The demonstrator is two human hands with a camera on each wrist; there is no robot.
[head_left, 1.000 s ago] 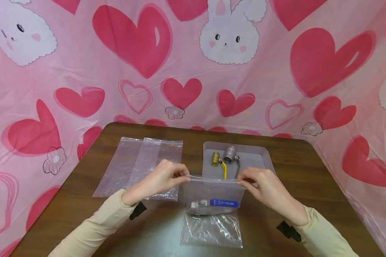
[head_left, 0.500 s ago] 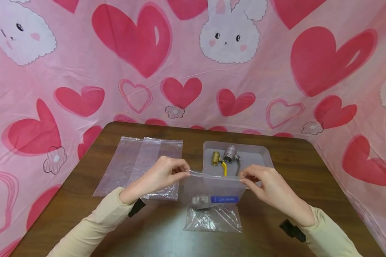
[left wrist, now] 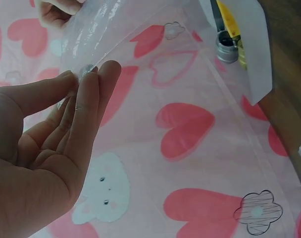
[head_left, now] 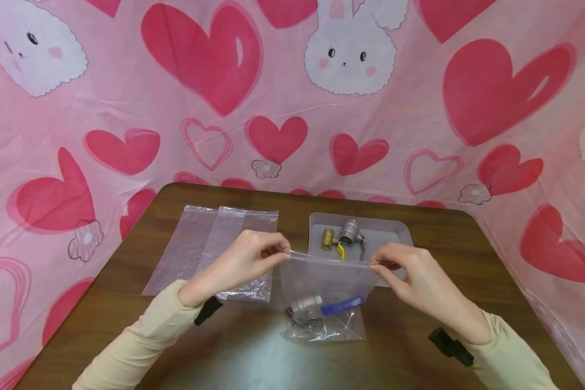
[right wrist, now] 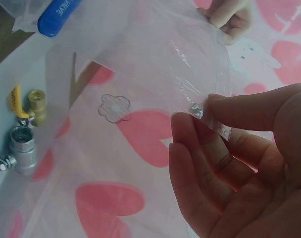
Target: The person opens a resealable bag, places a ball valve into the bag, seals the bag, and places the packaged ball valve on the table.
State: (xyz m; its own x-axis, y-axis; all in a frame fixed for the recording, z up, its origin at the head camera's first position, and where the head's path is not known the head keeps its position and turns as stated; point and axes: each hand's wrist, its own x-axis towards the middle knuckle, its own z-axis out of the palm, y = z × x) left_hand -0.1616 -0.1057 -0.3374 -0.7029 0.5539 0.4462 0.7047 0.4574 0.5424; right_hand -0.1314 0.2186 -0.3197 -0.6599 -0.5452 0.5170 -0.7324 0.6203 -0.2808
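Pink cloth printed with hearts and rabbits (head_left: pixel 292 97) is surrounding the brown table (head_left: pixel 468 281) where we are working. We are pinching the left top corner of a clear bag (head_left: pixel 329 276) between thumb and fingers of our left hand (head_left: pixel 246 262), and the right top corner with our right hand (head_left: pixel 416 279), holding its mouth stretched taut above the table. A steel valve with a blue handle (head_left: pixel 324 307) is lying in the bag's bottom, which is resting crumpled on the wood. Just behind the bag, partly hidden by it, a grey tray (head_left: pixel 400 230) is holding a brass valve with a yellow handle (head_left: pixel 330 242) touching a steel fitting (head_left: pixel 351 233). Left of our left hand, flat clear bags (head_left: pixel 205 244) are overlapping on the table.
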